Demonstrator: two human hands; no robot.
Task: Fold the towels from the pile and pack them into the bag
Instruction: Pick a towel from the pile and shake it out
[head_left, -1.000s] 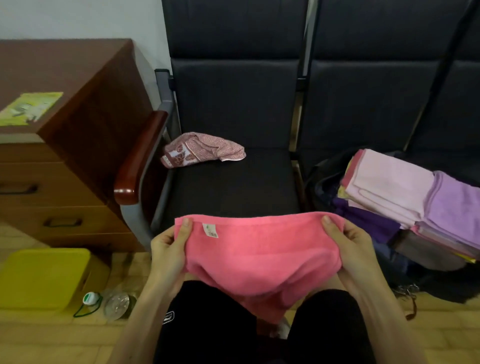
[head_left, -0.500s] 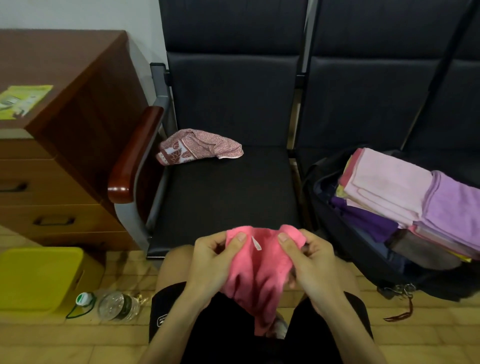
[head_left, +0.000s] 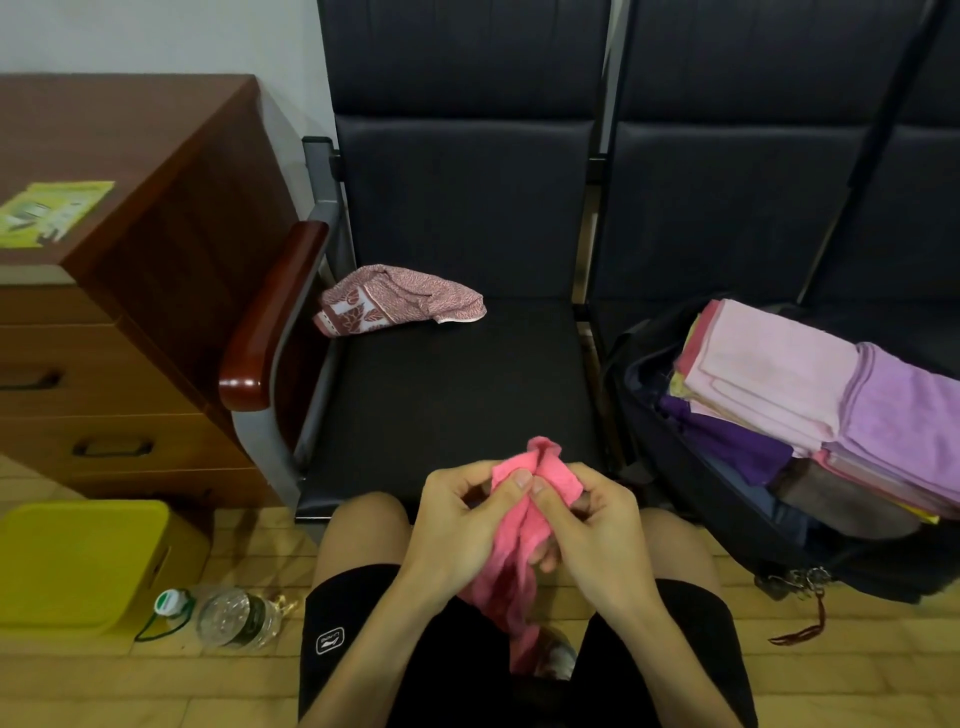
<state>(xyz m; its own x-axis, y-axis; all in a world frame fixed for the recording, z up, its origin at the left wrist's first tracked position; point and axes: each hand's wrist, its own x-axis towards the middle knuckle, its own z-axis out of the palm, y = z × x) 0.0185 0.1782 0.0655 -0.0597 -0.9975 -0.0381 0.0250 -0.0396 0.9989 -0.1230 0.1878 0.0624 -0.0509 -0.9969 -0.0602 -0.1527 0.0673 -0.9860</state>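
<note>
We can read no words: the white logo on the black shorts and the print on the green leaflet are too small; the pink towel, stretched wide 1 second ago with its white tag showing, is now bunched over our lap, before the chair seat; our left hand and right hand meet, each grip pinching its top edge, thumbs side by side; the bag of folded towels stands to our right.
</note>
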